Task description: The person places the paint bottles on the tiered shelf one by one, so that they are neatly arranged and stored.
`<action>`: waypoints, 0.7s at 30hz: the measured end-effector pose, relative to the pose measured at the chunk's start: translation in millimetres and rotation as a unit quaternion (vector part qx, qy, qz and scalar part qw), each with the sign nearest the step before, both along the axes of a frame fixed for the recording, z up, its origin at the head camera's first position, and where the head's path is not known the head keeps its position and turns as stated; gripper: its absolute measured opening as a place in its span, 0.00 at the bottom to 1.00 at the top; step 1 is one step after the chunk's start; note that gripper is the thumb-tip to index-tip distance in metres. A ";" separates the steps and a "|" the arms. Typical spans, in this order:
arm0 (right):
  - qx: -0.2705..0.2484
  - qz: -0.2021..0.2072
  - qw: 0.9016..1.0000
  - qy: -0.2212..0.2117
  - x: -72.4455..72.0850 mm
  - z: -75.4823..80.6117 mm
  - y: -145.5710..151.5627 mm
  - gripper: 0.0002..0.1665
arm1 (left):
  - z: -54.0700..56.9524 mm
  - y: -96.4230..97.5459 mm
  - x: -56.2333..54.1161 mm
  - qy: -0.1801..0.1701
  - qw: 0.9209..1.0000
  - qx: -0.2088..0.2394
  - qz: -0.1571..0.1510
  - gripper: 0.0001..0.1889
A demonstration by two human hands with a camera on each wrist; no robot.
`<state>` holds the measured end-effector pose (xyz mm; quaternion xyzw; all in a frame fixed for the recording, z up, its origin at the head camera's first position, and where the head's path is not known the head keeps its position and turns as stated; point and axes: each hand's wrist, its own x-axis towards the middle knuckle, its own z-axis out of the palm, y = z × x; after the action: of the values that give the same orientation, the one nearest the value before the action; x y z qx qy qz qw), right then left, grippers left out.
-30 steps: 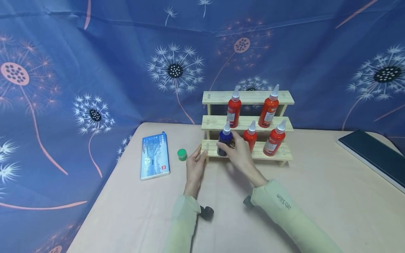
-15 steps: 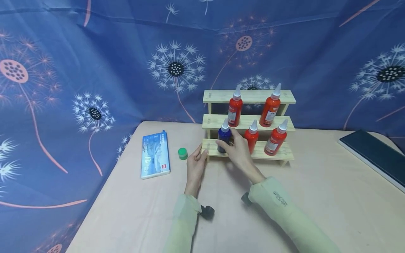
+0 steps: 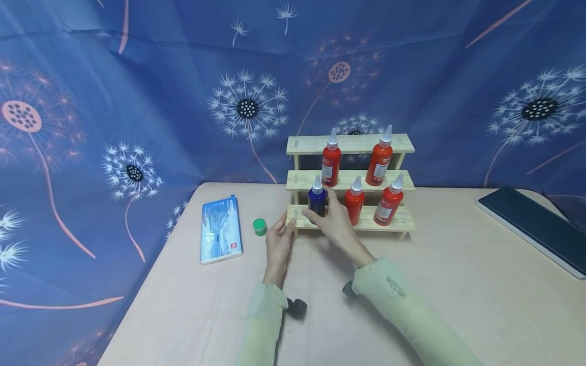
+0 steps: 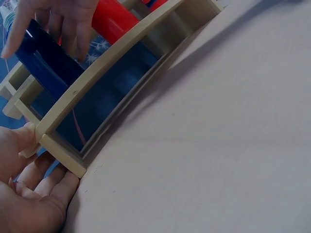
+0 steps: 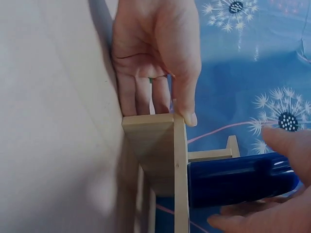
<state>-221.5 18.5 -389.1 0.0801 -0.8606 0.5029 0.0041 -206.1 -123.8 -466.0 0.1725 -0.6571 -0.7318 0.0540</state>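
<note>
On a three-step wooden rack [image 3: 305, 178], a dark blue bottle [image 3: 316, 204] with a silver-grey pointed cap stands at the left of the lowest step. My right hand [image 3: 336, 223] surrounds it, thumb spread at one side and fingers at the other. In the right wrist view a gap shows between the thumb and the blue bottle [image 5: 238, 180]. My left hand [image 3: 278, 246] grips the left end of the lowest step. Its thumb [image 4: 24, 137] lies on the board and its fingers reach the leg below. Red bottles [image 3: 354, 206] stand on the lowest and middle steps.
A small green-lidded jar [image 3: 260, 227] is left of my left hand. Beyond it lies a flat blue box [image 3: 222, 231]. A dark-covered book [image 3: 535, 226] lies at the far right. A blue dandelion-print cloth [image 3: 183, 91] hangs behind the table.
The blue bottle has shifted slightly left along the lowest step. My right thumb has moved out from its side. My left hand keeps its place on the rack. The head view has shifted slightly.
</note>
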 end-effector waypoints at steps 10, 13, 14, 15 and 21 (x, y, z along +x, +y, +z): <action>-0.016 0.027 0.999 -0.009 20.2 -5.9 5.2 0.55 | -3.9 -4.1 -7.1 0.013 1.000 -0.009 0.000 0.26; -0.013 0.037 0.999 -0.022 28.8 -5.1 7.4 0.55 | -3.4 -5.9 -8.4 0.010 0.999 -0.029 0.013 0.25; -0.015 0.042 0.999 -0.027 32.1 -5.2 8.2 0.53 | -3.4 -6.4 -8.6 0.006 0.999 -0.041 0.018 0.25; -0.016 0.045 0.998 -0.030 35.9 -5.6 9.2 0.52 | -2.6 -7.1 -8.1 0.002 0.998 -0.055 0.022 0.25; 0.022 0.054 0.998 -0.020 57.5 -9.7 21.5 0.45 | 5.9 -9.4 2.5 -0.006 0.993 -0.109 0.036 0.26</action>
<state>-164.0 40.0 -398.8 0.1162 -0.8658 0.4849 -0.0417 -203.5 -133.2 -460.1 0.1941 -0.7264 -0.6524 0.0947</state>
